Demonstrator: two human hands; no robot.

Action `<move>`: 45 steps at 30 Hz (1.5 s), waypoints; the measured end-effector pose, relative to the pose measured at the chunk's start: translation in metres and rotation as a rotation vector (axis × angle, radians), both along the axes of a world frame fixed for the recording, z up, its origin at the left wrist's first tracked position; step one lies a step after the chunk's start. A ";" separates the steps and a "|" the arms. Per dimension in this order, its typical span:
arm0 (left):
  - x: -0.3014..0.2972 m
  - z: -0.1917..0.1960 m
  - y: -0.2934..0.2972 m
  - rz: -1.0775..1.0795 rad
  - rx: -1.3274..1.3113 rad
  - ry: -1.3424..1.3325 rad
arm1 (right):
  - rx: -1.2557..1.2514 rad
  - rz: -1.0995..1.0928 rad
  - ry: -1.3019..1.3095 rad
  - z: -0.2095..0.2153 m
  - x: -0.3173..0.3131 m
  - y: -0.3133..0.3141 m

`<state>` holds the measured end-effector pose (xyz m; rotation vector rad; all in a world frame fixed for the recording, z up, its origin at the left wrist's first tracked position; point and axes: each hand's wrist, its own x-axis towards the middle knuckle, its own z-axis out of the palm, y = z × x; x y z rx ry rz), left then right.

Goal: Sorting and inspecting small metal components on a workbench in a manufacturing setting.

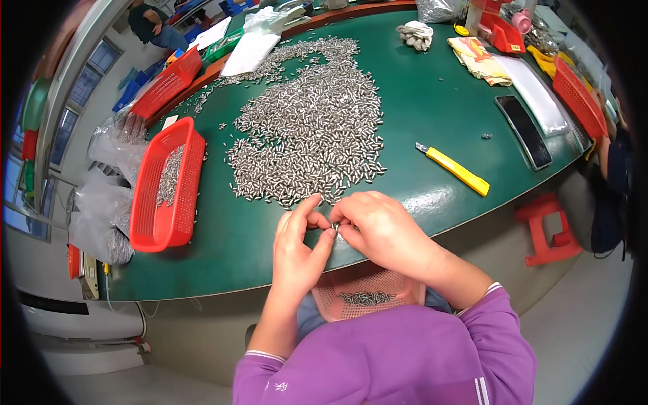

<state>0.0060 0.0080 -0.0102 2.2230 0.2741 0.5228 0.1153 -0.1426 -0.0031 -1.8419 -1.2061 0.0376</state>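
Note:
My left hand [297,239] and my right hand [379,226] meet at the near edge of the green table, thumbs and forefingers pinched together. Between the fingertips shows a small shiny metal part [334,227], mostly covered by the fingers. Just beyond them spreads a wide heap of small silver metal pins [317,128]. On my lap, below the table edge, rests a pink perforated basket [331,304] with a small pile of similar metal parts [366,298] in it.
A red basket [138,226] holding metal parts stands left of the heap. To the right lie a yellow utility knife [459,171], blade out, and a black phone [525,131]. White gloves [415,35] and a folded cloth [478,61] lie farther back. A red stool [550,231] stands on the floor.

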 end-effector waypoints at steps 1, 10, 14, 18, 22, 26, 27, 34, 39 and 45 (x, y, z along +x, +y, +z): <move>0.000 0.001 0.000 -0.009 0.027 -0.004 | 0.000 0.000 0.000 0.000 0.000 0.000; 0.002 -0.002 0.000 -0.005 -0.051 -0.043 | -0.029 -0.004 -0.084 0.002 -0.001 0.000; 0.002 0.000 0.000 -0.012 -0.075 -0.023 | -0.050 -0.089 -0.133 0.001 -0.002 -0.001; 0.001 -0.004 0.002 -0.005 -0.110 -0.025 | -0.062 -0.085 -0.100 0.000 -0.002 0.000; 0.001 -0.004 0.002 -0.003 -0.097 -0.024 | -0.080 -0.071 -0.065 0.001 -0.001 0.001; 0.002 -0.005 0.002 -0.004 -0.117 -0.025 | -0.060 -0.089 -0.034 -0.001 0.000 0.003; 0.002 -0.005 0.003 -0.006 -0.118 -0.026 | -0.052 -0.097 -0.023 -0.001 0.000 0.003; -0.002 -0.008 0.009 -0.053 -0.180 0.005 | -0.093 -0.047 -0.010 0.002 0.000 0.000; -0.004 -0.002 0.010 -0.097 -0.168 0.033 | -0.085 -0.014 0.002 0.005 -0.002 -0.006; -0.001 -0.009 0.011 -0.025 -0.341 -0.146 | 0.012 0.051 -0.060 0.000 -0.005 0.003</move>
